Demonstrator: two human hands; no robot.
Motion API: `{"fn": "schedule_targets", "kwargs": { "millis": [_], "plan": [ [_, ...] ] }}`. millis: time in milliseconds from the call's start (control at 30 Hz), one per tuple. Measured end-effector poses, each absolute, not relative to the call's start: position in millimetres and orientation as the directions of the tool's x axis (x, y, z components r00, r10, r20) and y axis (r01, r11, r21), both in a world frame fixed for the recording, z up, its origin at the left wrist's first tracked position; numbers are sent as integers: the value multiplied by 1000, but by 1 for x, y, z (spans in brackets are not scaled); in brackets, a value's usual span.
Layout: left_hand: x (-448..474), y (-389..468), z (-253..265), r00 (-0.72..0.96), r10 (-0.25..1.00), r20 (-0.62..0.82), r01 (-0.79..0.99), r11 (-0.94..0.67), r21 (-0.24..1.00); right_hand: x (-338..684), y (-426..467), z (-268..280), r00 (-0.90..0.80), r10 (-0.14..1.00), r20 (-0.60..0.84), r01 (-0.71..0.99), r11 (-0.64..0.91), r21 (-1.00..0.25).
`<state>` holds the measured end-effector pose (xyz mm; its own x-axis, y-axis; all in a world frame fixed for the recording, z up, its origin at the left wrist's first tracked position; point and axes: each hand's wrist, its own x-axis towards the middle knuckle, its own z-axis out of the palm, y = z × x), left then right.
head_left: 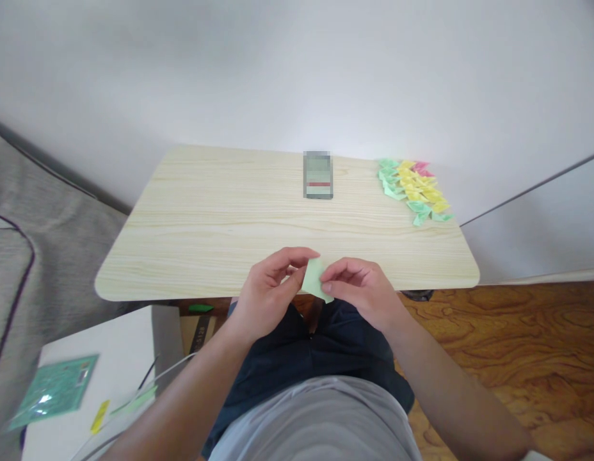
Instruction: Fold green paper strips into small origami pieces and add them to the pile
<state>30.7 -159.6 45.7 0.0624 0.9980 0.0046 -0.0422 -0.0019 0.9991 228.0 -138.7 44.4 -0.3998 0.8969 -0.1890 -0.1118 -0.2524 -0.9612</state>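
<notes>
A small piece of light green folded paper (312, 276) is held up between my two hands at the table's front edge. My left hand (276, 282) grips its left side, with thumb and index finger closed on it. On the right side my right hand (353, 282) pinches the same paper between thumb and fingertips. Several folded paper pieces in green, yellow and pink (419, 186) lie grouped at the back right of the table.
The pale wooden table (205, 224) stands against a white wall. A phone-like device (318, 176), its screen blurred, lies near the back edge. At lower left, a white box (119, 346) carries a green plastic packet (59, 389), a yellow strip (100, 416) and cables.
</notes>
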Motion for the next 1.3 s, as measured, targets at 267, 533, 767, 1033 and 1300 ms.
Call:
{"fn": "schedule_targets", "kwargs": {
  "millis": [267, 533, 767, 1033, 1300],
  "plan": [
    [39, -154, 36, -52, 997, -52, 15, 52, 999, 213, -144, 32, -135, 973, -189, -134, -206, -969],
    [28, -132, 38, 5, 988, -155, 8, 155, 988, 232, -146, 35, -273, 899, 343, 420, 432, -798],
    [21, -115, 38, 109, 969, -222, 166, 203, 965, 238, -124, 24, -415, 686, 598, 519, 718, -464],
    [22, -118, 32, 75, 997, 10, 568, -50, 821, 234, -123, 7, -459, 701, 546, 558, 706, -437],
    [15, -151, 17, 306, 922, 239, 774, -387, 501, 231, -132, 1, -463, 806, 369, 667, 591, -453]
  ]
}}
